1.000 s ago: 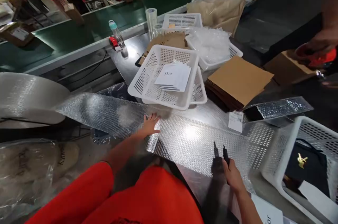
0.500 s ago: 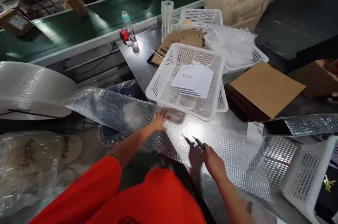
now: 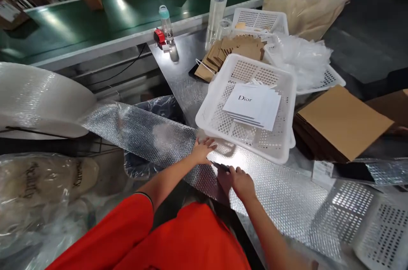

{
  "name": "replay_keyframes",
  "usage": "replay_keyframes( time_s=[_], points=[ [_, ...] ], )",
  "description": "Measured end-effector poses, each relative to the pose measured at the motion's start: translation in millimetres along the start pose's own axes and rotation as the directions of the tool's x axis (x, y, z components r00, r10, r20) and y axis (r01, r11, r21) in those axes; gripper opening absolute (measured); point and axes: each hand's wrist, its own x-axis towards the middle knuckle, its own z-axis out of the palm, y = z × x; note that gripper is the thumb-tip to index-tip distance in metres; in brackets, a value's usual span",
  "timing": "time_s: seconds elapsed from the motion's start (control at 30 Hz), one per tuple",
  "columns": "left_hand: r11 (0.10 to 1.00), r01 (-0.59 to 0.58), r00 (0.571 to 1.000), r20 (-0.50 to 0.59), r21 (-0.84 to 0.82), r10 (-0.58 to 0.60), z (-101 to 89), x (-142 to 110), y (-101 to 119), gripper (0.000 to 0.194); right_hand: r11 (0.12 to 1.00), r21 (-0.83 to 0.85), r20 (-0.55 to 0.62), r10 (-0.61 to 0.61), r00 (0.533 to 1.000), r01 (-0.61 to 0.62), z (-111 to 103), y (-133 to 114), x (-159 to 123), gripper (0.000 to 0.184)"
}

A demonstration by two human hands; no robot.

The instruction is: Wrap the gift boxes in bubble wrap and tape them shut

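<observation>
A long strip of clear bubble wrap (image 3: 274,187) lies across the metal table and stretches left to its large roll (image 3: 41,100). My left hand (image 3: 203,152) presses flat on the strip, fingers spread, just below the front white basket. Close to its right, my right hand (image 3: 242,181) is closed around a slim black pointed tool (image 3: 222,167), whose exact kind I cannot make out. The tool's tip points left at the wrap beside my left hand. In the perforated white basket (image 3: 204,117) are several white cards or bags (image 3: 255,106) marked "Dior".
Stacked brown cardboard (image 3: 346,121) stands at the right, near another white basket (image 3: 382,227). Behind are brown paper pieces (image 3: 240,49), tape rolls (image 3: 217,15), plastic bags (image 3: 302,57) and a bottle (image 3: 166,23). A green conveyor (image 3: 134,11) carrying boxes runs along the back.
My right hand has moved left with the black tool, bringing its tip up to my left hand. My left hand stays on the wrap. The view has shifted slightly.
</observation>
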Motion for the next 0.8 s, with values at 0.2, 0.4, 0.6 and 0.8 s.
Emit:
replay_keyframes(
  time_s=[0.2, 0.4, 0.6, 0.8],
  points=[
    [0.999, -0.019, 0.999, -0.038, -0.03, 0.017, 7.1, 0.6, -0.5, 0.091, 1.0, -0.018, 0.009, -0.019, 1.0, 0.019, -7.3, -14.4, 13.6, 0.033],
    [0.998, -0.026, 0.999, -0.035, -0.053, 0.024, 10.2, 3.2, -1.6, 0.09, 0.999, -0.031, 0.02, -0.006, 1.0, 0.007, -4.5, -14.1, 18.7, 0.034],
    [0.998, -0.019, 0.999, -0.029, -0.054, 0.017, 10.3, 3.7, -1.1, 0.088, 1.0, -0.024, 0.048, -0.016, 0.999, 0.017, -0.5, -10.9, 22.5, 0.035],
    [1.0, 0.019, 1.0, -0.01, -0.008, -0.019, 9.0, 3.0, 7.1, 0.091, 1.0, 0.015, 0.074, -0.025, 0.997, 0.024, -1.8, -8.8, 27.5, 0.032]
  ],
)
